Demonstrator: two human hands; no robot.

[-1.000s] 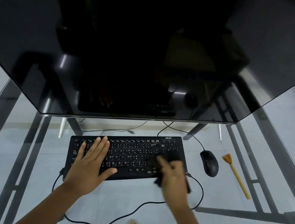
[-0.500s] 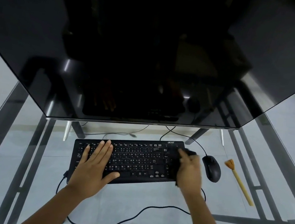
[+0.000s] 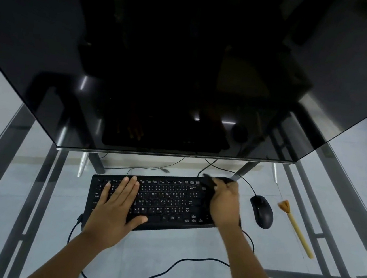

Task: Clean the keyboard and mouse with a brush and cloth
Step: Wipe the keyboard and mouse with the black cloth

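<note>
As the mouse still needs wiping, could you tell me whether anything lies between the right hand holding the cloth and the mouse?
Nothing visible does. The right hand, holding the dark cloth, is over the keyboard's right end, and only bare glass table separates it from the mouse.

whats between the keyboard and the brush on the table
The mouse lies between them in the head view: right of the keyboard, left of the brush, with bare glass either side of it.
</note>
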